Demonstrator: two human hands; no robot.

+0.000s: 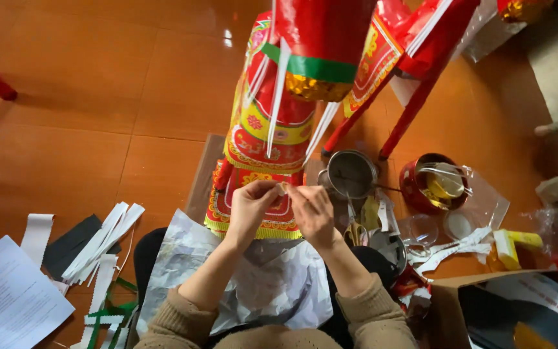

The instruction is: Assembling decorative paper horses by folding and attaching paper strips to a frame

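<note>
One small pale scrap pinched between fingertips of both hands, just in front of red-and-yellow paper figure. Left hand closed on scrap's left end, right hand on right end. Scrap too small to identify. Figure's top cut off by frame edge. Metal pot just right of hands.

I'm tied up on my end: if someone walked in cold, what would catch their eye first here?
First, the tall red and yellow paper figure standing on the orange floor at top centre. Just below it, the left hand and right hand meet, pinching a small pale piece against its base. White paper strips lie at lower left; a metal strainer and red bowl sit to the right.
</note>
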